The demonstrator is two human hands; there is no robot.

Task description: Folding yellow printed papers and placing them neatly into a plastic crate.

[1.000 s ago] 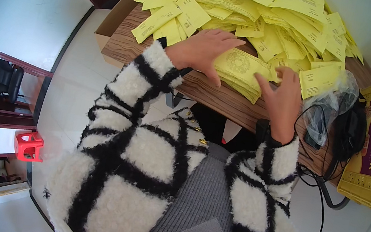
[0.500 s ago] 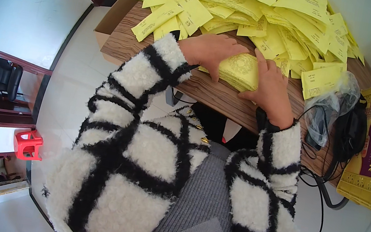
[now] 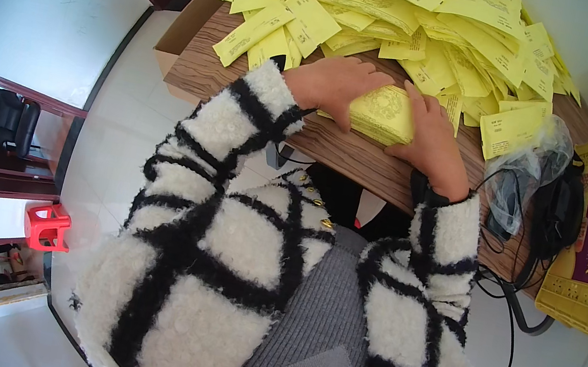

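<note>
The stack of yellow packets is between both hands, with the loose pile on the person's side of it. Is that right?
No: the head view shows the loose pile on the far side of the stack. It is between the left hand and the right hand.

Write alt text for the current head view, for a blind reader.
A person's left hand and right hand hold opposite ends of a stack of yellow packets on a wood-grain table. Beyond lies a large, jumbled heap of similar packets; a clear plastic bag and yellow box are at the right.

two hands (image 3: 336, 85), one stool (image 3: 47, 226), seemingly one stack (image 3: 382, 114)
</note>
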